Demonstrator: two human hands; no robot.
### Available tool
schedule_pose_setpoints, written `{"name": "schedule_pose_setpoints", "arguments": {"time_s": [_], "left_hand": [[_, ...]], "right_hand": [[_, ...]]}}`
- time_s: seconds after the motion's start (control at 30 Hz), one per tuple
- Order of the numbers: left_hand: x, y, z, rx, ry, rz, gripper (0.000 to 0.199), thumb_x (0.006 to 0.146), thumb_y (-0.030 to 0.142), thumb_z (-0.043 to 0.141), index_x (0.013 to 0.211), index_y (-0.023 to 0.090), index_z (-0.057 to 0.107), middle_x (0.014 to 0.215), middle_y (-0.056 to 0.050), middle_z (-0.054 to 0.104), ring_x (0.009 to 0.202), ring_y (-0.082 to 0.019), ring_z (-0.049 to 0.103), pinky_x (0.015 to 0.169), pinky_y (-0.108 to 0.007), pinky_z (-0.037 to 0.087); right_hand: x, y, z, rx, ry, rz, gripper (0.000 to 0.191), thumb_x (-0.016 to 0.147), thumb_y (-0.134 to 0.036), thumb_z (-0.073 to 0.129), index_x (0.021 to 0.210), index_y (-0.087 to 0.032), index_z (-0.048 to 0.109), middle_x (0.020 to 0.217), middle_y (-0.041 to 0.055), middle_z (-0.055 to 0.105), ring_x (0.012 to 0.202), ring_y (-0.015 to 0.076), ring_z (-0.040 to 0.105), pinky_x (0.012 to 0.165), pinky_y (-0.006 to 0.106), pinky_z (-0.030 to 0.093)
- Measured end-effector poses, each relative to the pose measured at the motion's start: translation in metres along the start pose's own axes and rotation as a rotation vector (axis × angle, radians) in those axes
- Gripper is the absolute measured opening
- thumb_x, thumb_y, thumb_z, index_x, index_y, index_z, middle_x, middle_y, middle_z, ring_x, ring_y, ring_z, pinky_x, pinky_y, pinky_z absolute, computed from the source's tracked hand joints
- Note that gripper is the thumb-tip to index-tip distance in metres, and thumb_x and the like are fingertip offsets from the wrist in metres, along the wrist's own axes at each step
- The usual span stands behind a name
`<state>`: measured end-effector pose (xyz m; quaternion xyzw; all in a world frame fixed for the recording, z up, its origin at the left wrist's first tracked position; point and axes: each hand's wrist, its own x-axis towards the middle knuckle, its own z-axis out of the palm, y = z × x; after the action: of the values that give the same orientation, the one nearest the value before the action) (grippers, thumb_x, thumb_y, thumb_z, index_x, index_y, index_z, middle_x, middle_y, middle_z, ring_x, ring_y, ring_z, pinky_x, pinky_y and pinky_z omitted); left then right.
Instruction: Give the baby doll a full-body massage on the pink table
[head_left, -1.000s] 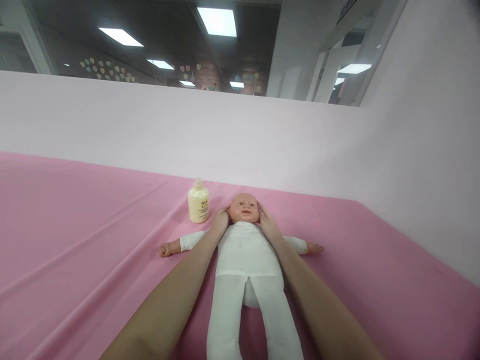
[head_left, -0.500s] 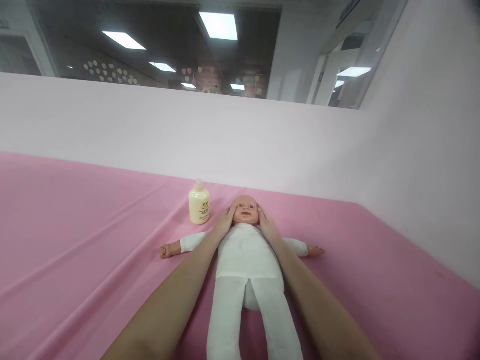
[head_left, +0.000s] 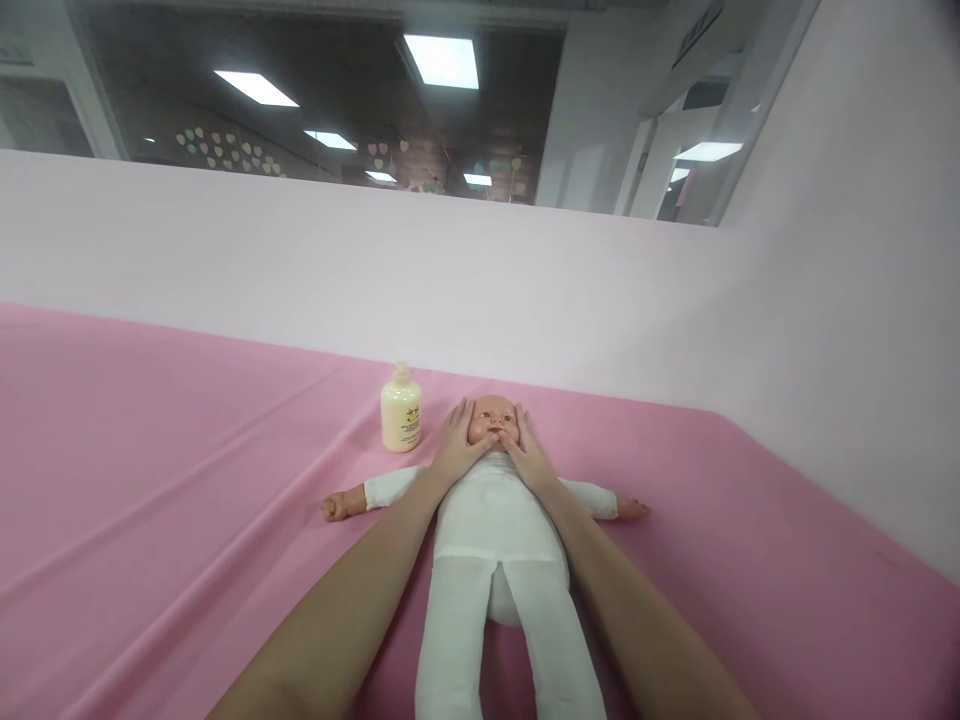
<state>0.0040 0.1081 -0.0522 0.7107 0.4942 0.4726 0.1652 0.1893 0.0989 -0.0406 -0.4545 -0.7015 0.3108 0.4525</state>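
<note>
A baby doll (head_left: 499,510) in white cloth lies on its back with its arms spread and its head toward the wall. My left hand (head_left: 457,447) rests along the left side of the doll's head, fingers stretched up and thumb on the chin below the mouth. On the other side, my right hand (head_left: 529,452) lies against the cheek in the same way, its thumb meeting the left one near the mouth. Both hands have thumb and fingers spread apart. The doll's face shows between them, while its ears are covered.
A pale yellow pump bottle (head_left: 401,412) stands left of the doll's head. Pink cloth (head_left: 225,450) with long folds covers the surface. Behind it rises a white wall (head_left: 337,260) with a window above, and another wall stands at the right.
Both thumbs have moved inward from the sides of the doll's face onto its chin, near the mouth. The fingers remain along the sides of the head. The view has shifted slightly.
</note>
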Motion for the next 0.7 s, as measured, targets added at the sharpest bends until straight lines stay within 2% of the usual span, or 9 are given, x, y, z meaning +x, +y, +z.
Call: {"name": "schedule_pose_setpoints", "arguments": {"time_s": [0.1,0.27,0.43,0.57,0.7], "left_hand": [[-0.001,0.004,-0.002,0.008,-0.009,0.021,0.087,0.089,0.059,0.060,0.158,0.015,0.031,0.168,-0.016,0.021,0.157,-0.032,0.016,0.128,-0.050,0.014],[0.000,0.004,0.001,-0.041,0.004,-0.027,0.080,0.091,0.057,0.057,0.158,0.018,0.034,0.166,-0.014,0.029,0.155,-0.030,0.022,0.127,-0.047,0.016],[0.004,0.002,0.007,-0.123,0.021,-0.063,0.089,0.087,0.059,0.060,0.156,0.010,0.034,0.163,-0.020,0.034,0.152,-0.032,0.030,0.125,-0.046,0.022],[0.005,0.004,0.010,-0.144,0.024,-0.075,0.092,0.085,0.058,0.061,0.155,0.006,0.033,0.161,-0.024,0.034,0.151,-0.035,0.031,0.125,-0.049,0.022],[0.003,0.018,0.005,-0.170,0.044,-0.038,0.078,0.086,0.053,0.063,0.149,0.011,0.044,0.153,-0.020,0.047,0.145,-0.035,0.041,0.121,-0.050,0.028]], "right_hand": [[0.002,0.002,0.000,-0.031,-0.001,-0.065,0.101,0.090,-0.075,0.047,0.164,-0.019,0.008,0.171,0.0048,0.006,0.159,0.0220,-0.006,0.130,0.047,0.002],[0.001,0.002,0.000,-0.013,0.015,-0.045,0.093,0.092,-0.075,0.040,0.164,-0.024,0.011,0.171,0.0016,0.007,0.159,0.0229,-0.003,0.130,0.049,0.004],[-0.001,0.000,-0.001,-0.024,0.031,-0.035,0.086,0.096,-0.072,0.034,0.164,-0.024,0.013,0.171,0.0013,0.010,0.159,0.0221,0.002,0.130,0.049,0.007],[0.001,-0.001,-0.007,-0.149,0.038,-0.150,0.071,0.102,-0.059,0.032,0.161,-0.021,0.025,0.169,0.0034,0.022,0.159,0.0211,0.011,0.129,0.048,0.014],[0.005,-0.017,-0.010,-0.349,0.000,-0.274,0.055,0.102,-0.033,0.028,0.154,-0.022,0.043,0.163,0.0046,0.037,0.157,0.0228,0.020,0.127,0.055,0.016]]}}
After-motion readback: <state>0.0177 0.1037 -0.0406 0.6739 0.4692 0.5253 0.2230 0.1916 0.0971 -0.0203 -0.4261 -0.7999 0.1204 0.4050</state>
